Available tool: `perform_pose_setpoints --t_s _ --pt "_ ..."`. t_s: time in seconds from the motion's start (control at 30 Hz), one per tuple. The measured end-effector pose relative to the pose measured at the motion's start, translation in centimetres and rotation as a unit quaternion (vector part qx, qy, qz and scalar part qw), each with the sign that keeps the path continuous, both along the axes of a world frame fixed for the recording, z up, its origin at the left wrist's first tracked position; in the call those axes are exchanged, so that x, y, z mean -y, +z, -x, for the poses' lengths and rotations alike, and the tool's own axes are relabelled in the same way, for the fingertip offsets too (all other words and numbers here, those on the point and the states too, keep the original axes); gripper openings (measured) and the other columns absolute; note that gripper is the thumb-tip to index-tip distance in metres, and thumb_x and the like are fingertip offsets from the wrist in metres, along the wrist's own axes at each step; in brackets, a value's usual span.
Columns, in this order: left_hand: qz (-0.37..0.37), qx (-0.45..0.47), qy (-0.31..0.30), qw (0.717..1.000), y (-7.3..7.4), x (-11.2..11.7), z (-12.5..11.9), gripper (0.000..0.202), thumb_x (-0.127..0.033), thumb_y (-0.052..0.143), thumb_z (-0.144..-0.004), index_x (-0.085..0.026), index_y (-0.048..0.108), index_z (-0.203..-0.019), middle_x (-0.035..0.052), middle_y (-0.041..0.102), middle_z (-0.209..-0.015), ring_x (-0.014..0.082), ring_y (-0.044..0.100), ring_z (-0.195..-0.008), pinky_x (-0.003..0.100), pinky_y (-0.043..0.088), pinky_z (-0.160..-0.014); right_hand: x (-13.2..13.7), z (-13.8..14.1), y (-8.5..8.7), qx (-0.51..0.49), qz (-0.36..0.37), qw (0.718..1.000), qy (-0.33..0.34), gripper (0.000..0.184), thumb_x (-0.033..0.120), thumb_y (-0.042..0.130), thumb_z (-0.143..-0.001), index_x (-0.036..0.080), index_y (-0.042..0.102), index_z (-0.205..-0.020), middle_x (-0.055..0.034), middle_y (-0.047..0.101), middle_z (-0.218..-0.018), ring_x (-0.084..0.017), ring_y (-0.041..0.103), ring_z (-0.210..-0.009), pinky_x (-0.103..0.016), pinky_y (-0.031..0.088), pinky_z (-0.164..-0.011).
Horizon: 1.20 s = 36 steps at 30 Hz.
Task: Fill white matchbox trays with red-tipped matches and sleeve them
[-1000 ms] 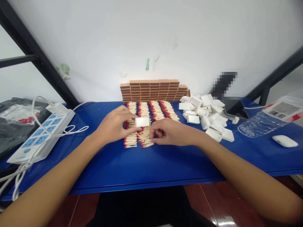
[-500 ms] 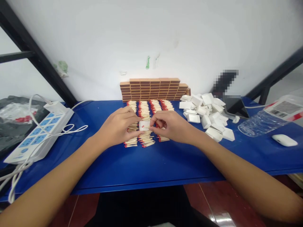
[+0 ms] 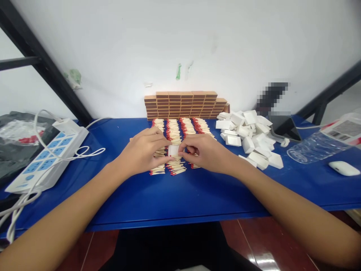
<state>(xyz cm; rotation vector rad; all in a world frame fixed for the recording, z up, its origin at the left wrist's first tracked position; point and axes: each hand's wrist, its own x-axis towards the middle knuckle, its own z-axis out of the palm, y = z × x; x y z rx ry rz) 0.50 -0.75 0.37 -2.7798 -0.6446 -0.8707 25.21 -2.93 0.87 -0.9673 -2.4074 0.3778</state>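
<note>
My left hand [image 3: 146,151] grips a small white matchbox tray [image 3: 173,149] by its left end, thumb below and fingers above. The tray is tilted so that its hollow side faces me. At its right end my right hand [image 3: 199,150] has thumb and forefinger pinched together; what lies between those fingertips is hidden. A little red shows near the tray's lower left edge, too small to make out clearly. Beneath and behind both hands lie several rows of red-tipped matches [image 3: 173,130] on the blue table [image 3: 169,199], partly covered by the hands.
Stacked brown matchboxes [image 3: 180,105] stand against the wall. To the right is a heap of white trays [image 3: 248,130], with a phone [image 3: 284,127], a clear plastic wrapper [image 3: 307,148] and a white earphone case [image 3: 344,168] beyond. A power strip [image 3: 47,158] with cables lies left.
Red match heads seen in the middle of the tray no longer show there. Both hands stay around the tray, nearly still; the whole view has shifted slightly.
</note>
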Motion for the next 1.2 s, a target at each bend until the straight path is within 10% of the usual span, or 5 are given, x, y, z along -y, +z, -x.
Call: perform_pose_setpoints --t_s 0.53,1.2 --pt "-0.01 -0.008 0.049 0.999 0.2 -0.9 1.1 0.037 -0.045 0.075 -0.091 -0.016 0.075 -0.114 0.0096 0.075 -0.097 0.0246 0.064 -0.094 0.038 0.055 -0.084 0.5 -0.6 0.8 0.088 0.164 0.976 0.109 0.005 0.017 0.071 -0.088 0.019 0.075 -0.087 0.0025 0.062 -0.075 -0.011 0.053 -0.065 -0.025 0.039 -0.061" --pt "0.005 0.003 0.022 1.0 0.1 -0.4 0.3 0.038 -0.052 0.071 -0.093 -0.016 0.076 -0.107 0.0101 0.075 -0.091 0.0233 0.063 -0.088 0.038 0.056 -0.079 -0.3 -0.8 0.4 -0.008 0.03 0.999 -0.017 0.011 0.025 0.068 -0.093 0.019 0.069 -0.084 0.0054 0.043 -0.063 -0.012 0.043 -0.061 -0.027 0.029 -0.06"
